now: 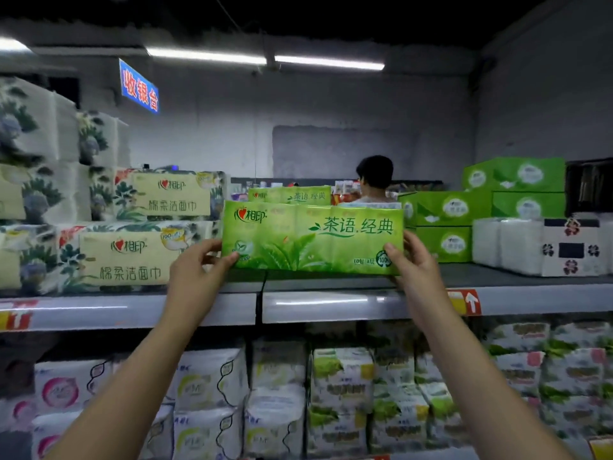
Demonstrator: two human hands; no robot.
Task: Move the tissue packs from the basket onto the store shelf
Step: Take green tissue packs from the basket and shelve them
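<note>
A long green tissue pack (311, 237) stands upright on the top shelf (331, 305), at its front edge in the middle. My left hand (199, 267) grips its lower left end and my right hand (413, 260) grips its lower right end. Behind it a second green tissue pack (290, 195) stands further back on the same shelf. The basket is out of sight.
Floral cream tissue packs (132, 257) are stacked at the shelf's left. Green tissue boxes (481, 207) and white packs (537, 245) fill the right. The lower shelf holds several white and green packs (341, 396). A person's head (374, 177) shows beyond the shelf.
</note>
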